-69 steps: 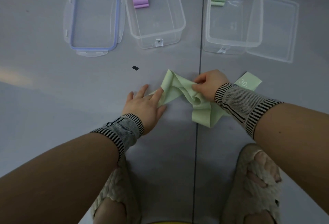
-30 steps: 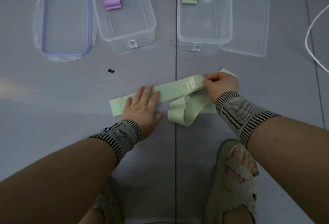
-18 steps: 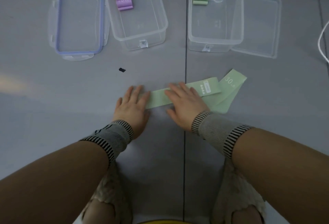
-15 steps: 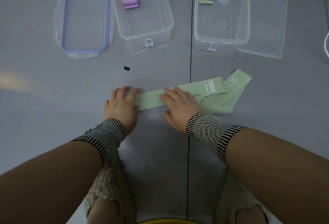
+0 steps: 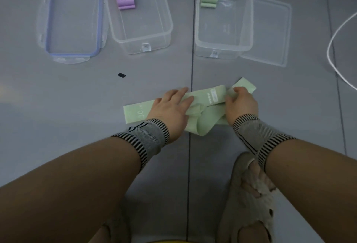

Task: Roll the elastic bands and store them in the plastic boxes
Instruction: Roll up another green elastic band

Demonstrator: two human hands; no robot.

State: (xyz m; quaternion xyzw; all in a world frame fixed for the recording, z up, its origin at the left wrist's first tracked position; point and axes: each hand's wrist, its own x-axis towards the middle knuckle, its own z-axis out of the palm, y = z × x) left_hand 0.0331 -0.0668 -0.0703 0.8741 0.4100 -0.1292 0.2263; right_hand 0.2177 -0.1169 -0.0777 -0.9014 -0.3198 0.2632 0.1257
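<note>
We cannot see the middle of the green band (image 5: 204,119): the left hand (image 5: 170,111) covers it, and the right hand (image 5: 241,105) hides where the strip folds under its far end. The small label print on the band is too tiny for us to read. The far rims of the left box (image 5: 154,34) and the right box (image 5: 245,45) are cut by the top edge. The white cable (image 5: 334,53) leaves the frame at the right edge.
</note>
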